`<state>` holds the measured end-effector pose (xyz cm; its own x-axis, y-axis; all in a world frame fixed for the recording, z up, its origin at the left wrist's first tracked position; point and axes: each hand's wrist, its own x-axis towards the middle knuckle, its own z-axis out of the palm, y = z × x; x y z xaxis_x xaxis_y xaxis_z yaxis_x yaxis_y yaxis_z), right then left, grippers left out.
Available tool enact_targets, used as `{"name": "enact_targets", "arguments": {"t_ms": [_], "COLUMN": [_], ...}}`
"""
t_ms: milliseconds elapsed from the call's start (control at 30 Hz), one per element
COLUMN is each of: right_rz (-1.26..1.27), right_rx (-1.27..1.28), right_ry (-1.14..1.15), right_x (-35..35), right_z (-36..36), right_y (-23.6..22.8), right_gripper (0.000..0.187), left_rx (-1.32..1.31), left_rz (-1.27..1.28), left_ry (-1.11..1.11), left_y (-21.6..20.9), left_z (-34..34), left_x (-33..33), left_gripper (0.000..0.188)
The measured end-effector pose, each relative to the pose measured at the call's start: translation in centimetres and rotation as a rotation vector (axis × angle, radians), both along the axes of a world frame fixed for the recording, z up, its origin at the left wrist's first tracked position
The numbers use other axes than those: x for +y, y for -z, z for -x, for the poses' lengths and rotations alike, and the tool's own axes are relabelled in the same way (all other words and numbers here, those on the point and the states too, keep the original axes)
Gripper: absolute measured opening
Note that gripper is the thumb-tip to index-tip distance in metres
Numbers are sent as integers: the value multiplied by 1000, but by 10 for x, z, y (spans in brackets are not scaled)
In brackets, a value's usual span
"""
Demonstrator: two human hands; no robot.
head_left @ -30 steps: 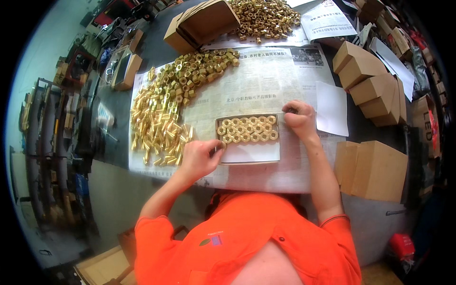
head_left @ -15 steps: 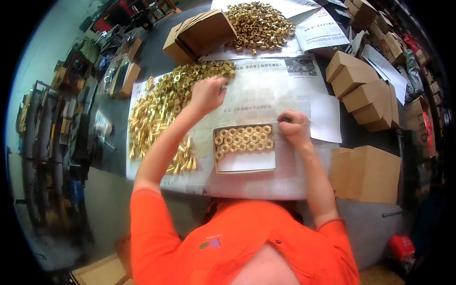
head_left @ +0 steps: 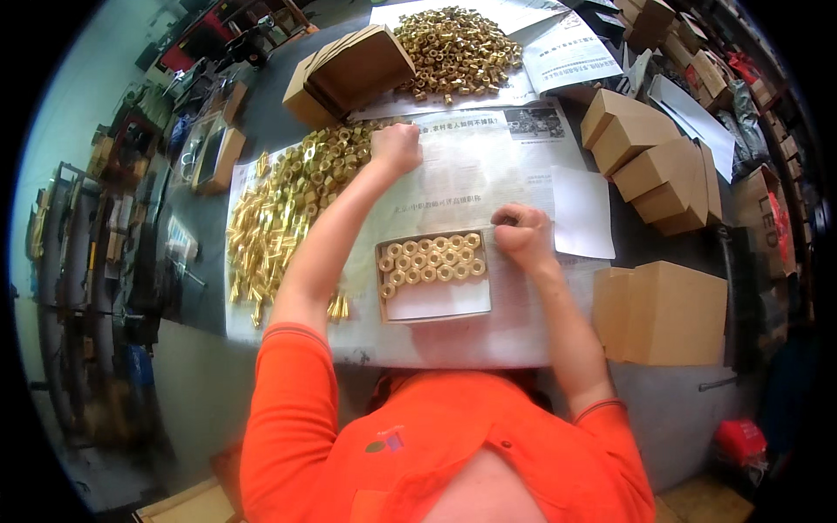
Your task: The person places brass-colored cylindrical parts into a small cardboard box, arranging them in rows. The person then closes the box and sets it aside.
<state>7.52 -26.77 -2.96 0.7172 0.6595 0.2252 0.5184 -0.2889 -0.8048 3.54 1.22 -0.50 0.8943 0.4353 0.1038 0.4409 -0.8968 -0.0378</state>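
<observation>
A shallow cardboard box (head_left: pixel 436 317) sits before me, its back part filled with rows of brass nuts (head_left: pixel 432 259) and one more at the left of the front row. White paper (head_left: pixel 440 302) shows in its front part. My left hand (head_left: pixel 398 148) reaches to the right end of a pile of larger brass nuts (head_left: pixel 327 166); its fingers are curled, and what they hold is hidden. To the right of the box, just above the newspaper, my right hand (head_left: pixel 525 237) is closed with fingers curled in. I cannot make out what is inside it.
Slender brass fittings (head_left: pixel 266 240) lie heaped at the left on newspaper (head_left: pixel 453 187). A tilted open carton (head_left: pixel 349 74) and another heap of nuts (head_left: pixel 458 52) stand at the back. Folded cardboard boxes (head_left: pixel 649 161) and a carton (head_left: pixel 660 312) line the right side.
My left hand has shifted slightly along the pile's right edge, its forearm swinging right. My right hand stays beside the box. The whole view has shifted a little.
</observation>
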Motion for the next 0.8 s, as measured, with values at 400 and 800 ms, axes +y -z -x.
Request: {"name": "enact_targets", "arguments": {"t_ms": [400,800], "right_rz": [6,35], "right_rx": [31,28], "right_ry": [-18,-19], "right_x": [-1,-2], "right_z": [-2,-1], "right_y": [3,-2], "right_gripper": [20,20], "left_rx": [-272,-142], "left_rz": [424,453], "left_ry": [216,298], "left_y": [-56,-54], "left_z": [106,213], "left_x": [-41,-144], "left_gripper": [19,10]}}
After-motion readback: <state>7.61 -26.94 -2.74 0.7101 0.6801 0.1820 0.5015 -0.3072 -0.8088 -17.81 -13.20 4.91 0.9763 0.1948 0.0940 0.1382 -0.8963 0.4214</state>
